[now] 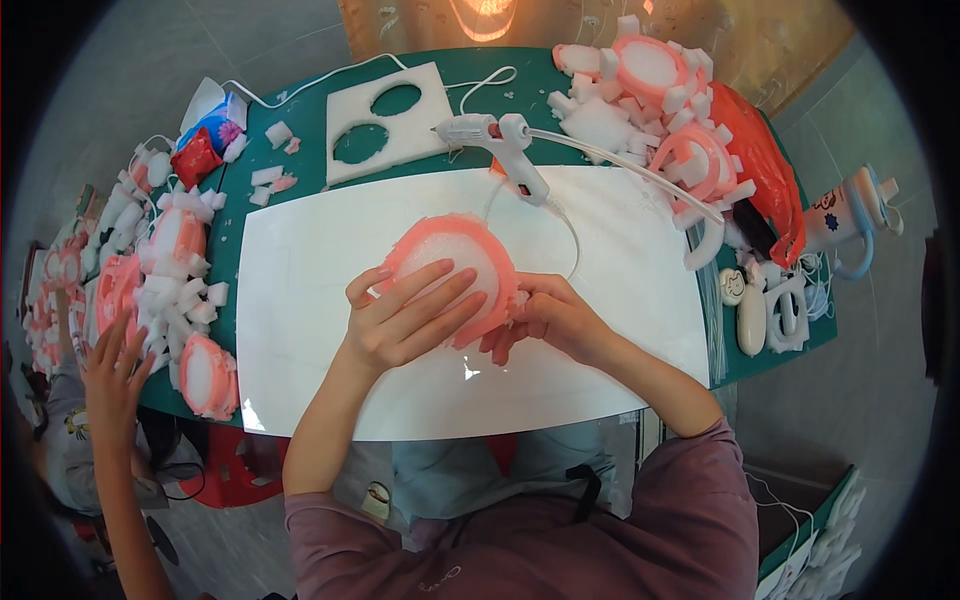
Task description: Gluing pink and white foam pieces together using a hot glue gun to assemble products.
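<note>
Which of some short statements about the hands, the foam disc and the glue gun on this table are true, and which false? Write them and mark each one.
1. The left hand lies flat on top of the round white foam disc with a pink rim. True.
2. The right hand holds the white glue gun. False: the glue gun lies on the table beyond the disc, and the right hand grips the disc's pink edge.
3. The disc rests on the white sheet. True.
4. The white foam board is uncut. False: it has two round holes.
5. Another person's hand reaches in at the left. True.
</note>
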The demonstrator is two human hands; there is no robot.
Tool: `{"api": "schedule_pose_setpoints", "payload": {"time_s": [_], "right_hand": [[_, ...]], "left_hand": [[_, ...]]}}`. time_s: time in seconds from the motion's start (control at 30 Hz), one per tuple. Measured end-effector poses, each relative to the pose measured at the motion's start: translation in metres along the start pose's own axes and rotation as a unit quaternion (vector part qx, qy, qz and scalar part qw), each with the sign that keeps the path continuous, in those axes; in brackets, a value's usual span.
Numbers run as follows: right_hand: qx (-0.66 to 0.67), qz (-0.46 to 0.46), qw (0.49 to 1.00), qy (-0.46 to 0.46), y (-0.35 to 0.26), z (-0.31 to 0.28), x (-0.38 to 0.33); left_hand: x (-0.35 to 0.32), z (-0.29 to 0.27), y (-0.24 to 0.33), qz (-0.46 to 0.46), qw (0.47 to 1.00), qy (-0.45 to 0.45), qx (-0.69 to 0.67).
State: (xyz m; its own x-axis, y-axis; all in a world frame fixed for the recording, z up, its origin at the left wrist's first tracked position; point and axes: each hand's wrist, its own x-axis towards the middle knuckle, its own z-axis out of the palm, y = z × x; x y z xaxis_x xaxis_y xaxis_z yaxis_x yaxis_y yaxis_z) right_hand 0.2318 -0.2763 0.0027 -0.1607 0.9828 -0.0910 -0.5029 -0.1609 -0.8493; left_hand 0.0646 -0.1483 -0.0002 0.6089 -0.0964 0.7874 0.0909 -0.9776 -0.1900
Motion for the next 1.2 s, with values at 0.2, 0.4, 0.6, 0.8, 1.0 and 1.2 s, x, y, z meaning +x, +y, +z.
{"api": "schedule_pose_setpoints", "payload": {"time_s": [0.2, 0.4, 0.6, 0.8, 1.0, 1.2], "right_hand": [[-0.053, -0.023, 0.997, 0.053, 0.008, 0.000, 0.000], [-0.096, -0.025, 0.991, 0.086, 0.011, -0.002, 0.001], [-0.109, 0.028, 0.988, 0.102, 0.009, 0.002, 0.001], [-0.153, 0.026, 0.979, 0.131, 0.005, 0.008, 0.002], [0.018, 0.051, 0.993, 0.105, 0.002, -0.002, 0.002], [0.072, 0.078, 0.992, 0.070, 0.006, -0.002, 0.004]], "left_hand": [[0.000, 0.003, 0.001, 0.008, 1.000, 0.001, 0.021], [-0.001, 0.006, 0.004, 0.025, 0.999, 0.001, 0.043], [0.000, 0.006, 0.006, 0.022, 0.999, -0.007, 0.033], [-0.002, 0.008, 0.006, 0.003, 1.000, -0.016, 0.021], [0.004, 0.012, 0.003, -0.051, 0.996, -0.058, -0.053], [0.001, 0.013, 0.002, 0.024, 0.995, -0.053, -0.079]]}}
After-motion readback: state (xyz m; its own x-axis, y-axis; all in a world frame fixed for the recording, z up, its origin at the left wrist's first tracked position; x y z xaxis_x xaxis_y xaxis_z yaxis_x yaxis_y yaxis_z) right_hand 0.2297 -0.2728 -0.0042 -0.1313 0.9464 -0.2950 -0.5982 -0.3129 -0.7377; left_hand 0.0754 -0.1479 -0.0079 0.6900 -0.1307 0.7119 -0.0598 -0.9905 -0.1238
